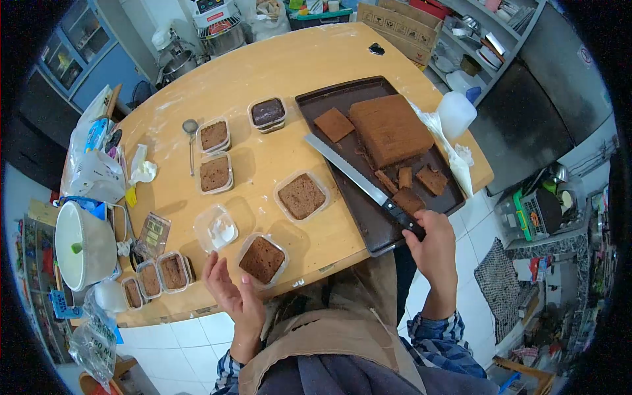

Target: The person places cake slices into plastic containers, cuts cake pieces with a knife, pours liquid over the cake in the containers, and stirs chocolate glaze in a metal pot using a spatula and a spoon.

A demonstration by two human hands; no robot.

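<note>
Right hand [432, 245] gripping knife [359, 178], cake block [388, 128] beyond, left hand [234, 297] spread beside tub [279, 274]

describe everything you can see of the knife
The knife has a long, silvery, metal-looking blade and a black handle with pale rivets. The right hand grips the handle's end. It slants over the dark tray, tip pointing away and left. Whether the blade touches the tray is unclear.
</note>
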